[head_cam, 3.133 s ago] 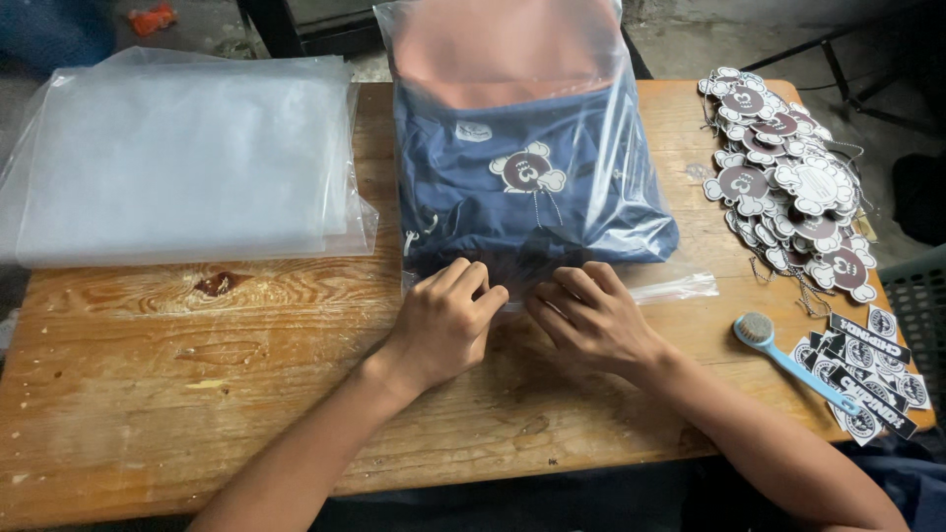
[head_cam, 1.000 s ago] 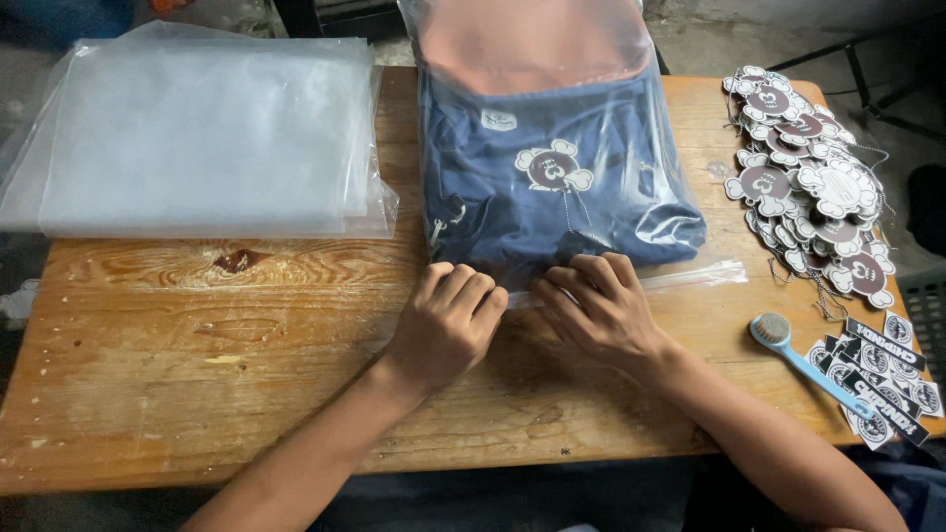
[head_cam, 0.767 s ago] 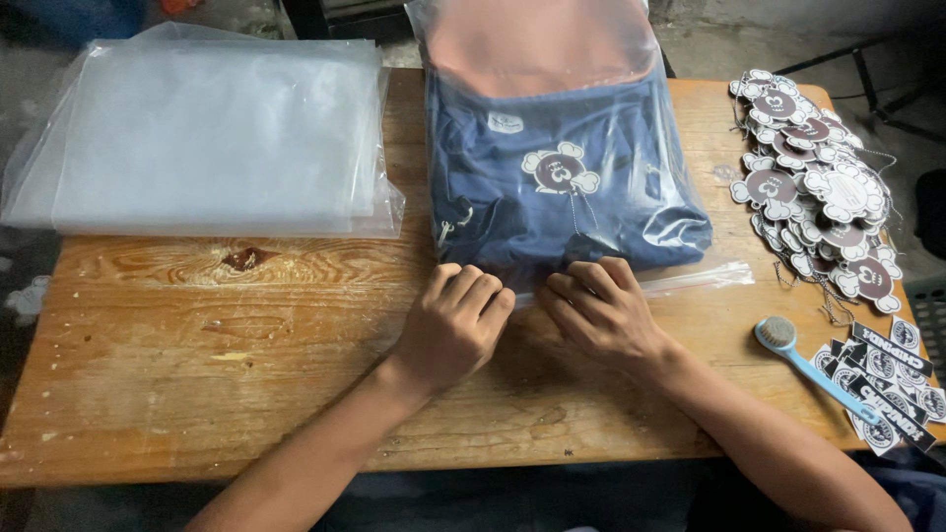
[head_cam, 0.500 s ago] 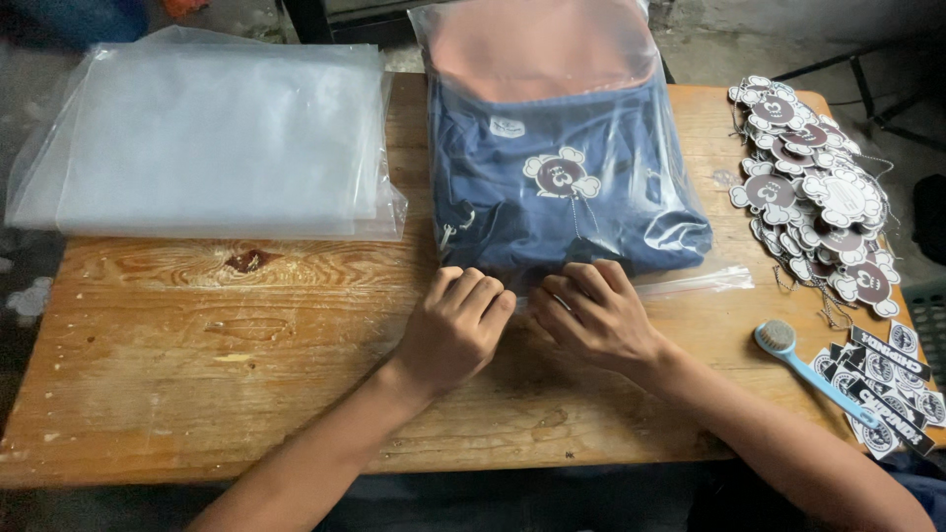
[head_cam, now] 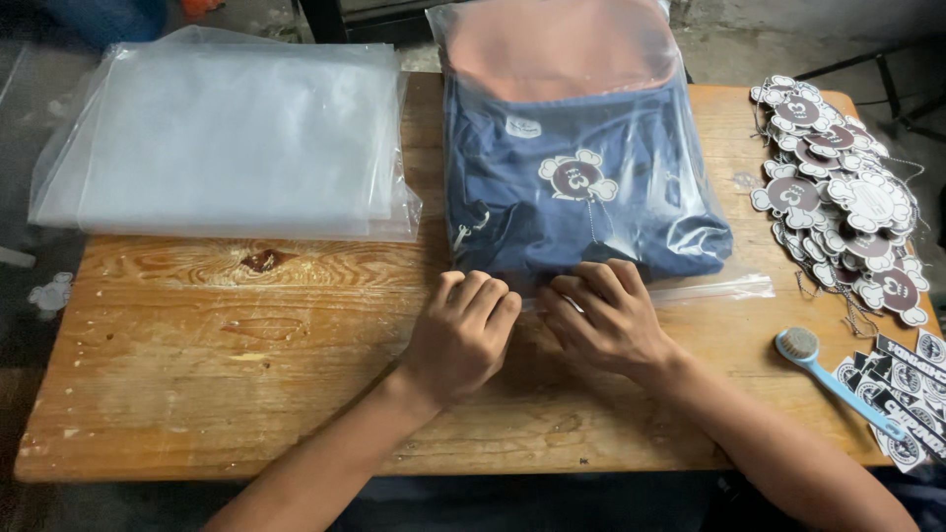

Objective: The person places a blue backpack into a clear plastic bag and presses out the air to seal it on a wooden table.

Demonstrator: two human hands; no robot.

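— Far left?
— Stack of clear bags (head_cam: pixel 227 138) on the worktop (head_cam: pixel 197 374), well apart from both hands.
— Middle?
— Left hand (head_cam: pixel 463 335) curled, knuckles up, fingertips pressing the near edge of the filled bag (head_cam: pixel 581 148). Right hand (head_cam: pixel 606 320) just beside it, fingers bent, pinching the same edge. Navy garment (head_cam: pixel 552 212) inside, tag (head_cam: pixel 576 177) on top.
— Closed around anything else?
— No, only the bag's flap.
— Right side?
— Pile of tags (head_cam: pixel 838 197), then a blue brush (head_cam: pixel 828 374) beside stickers (head_cam: pixel 902 394).
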